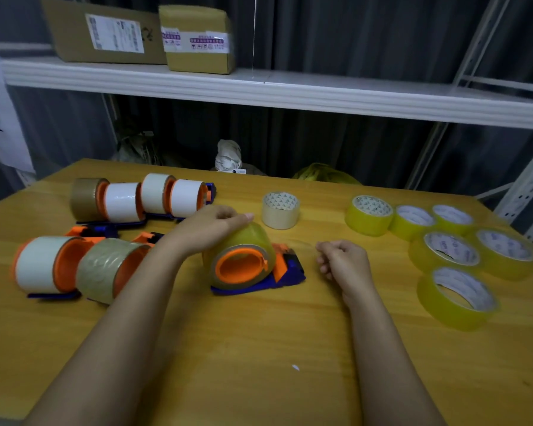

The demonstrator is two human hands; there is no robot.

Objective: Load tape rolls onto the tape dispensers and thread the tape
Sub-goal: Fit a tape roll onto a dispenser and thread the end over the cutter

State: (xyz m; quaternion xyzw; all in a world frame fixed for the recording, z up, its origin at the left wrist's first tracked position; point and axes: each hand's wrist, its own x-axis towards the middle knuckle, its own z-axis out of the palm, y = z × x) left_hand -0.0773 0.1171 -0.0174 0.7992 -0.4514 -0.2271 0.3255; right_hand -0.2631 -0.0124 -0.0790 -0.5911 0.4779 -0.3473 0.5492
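Left grip: the left hand (211,224) lies over the top of the yellow tape roll (253,241), fingers curved round its upper side and holding it.
Right grip: the right hand (340,261) is curled narrow, thumb and fingertips pinched at the end of a clear tape strip (302,243) that runs back toward the roll.
Roll in work: it sits on the orange hub of a blue dispenser (285,273) lying on the counter (259,348), between the two hands.
Left of it: two loaded dispensers (74,269) lie near the left forearm, one white roll, one brownish.
Farther back left: a row of four more loaded dispensers (139,198).
Behind the roll: one loose cream roll (280,210) stands apart on the counter.
Right side: six loose yellow rolls (450,250) lie grouped together, well apart from the dispenser.
Above: a white shelf (290,90) carries two cardboard boxes (136,35).
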